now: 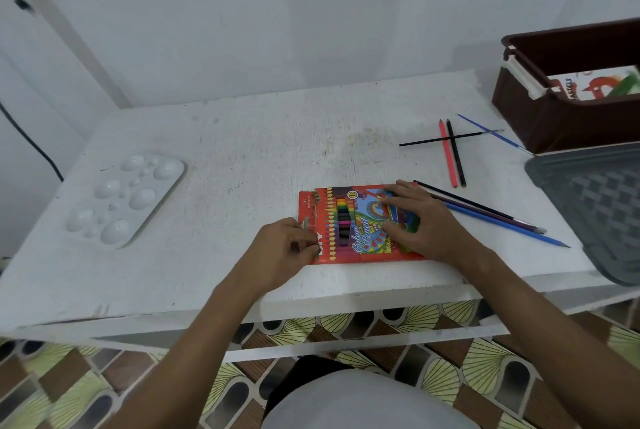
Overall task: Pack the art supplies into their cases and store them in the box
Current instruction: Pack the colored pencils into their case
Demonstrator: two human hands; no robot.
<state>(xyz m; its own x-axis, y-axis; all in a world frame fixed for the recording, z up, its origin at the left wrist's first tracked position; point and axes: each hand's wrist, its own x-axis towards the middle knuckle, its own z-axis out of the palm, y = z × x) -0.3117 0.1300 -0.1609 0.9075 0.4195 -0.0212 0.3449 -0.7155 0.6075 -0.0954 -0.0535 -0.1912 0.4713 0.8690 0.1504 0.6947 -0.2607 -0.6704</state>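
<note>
The coloured-pencil case (360,222) lies flat near the front edge of the white tabletop (242,151), its long axis running left to right, open flap end at the left. The left hand (284,252) sits at that end, fingers curled and pinching the small flap — so the closing work falls to it. The right hand (424,220) rests spread on the printed cardboard face, fingers fairly straight, pressing the case down. The case is thin glossy card, with a window showing pencil barrels. Loose pencils (491,217) lie just right of the right hand, slender and pointed; more lie crossed (452,151) farther back. The brown plastic box (568,106) stands at far right — nearer the right hand.
</note>
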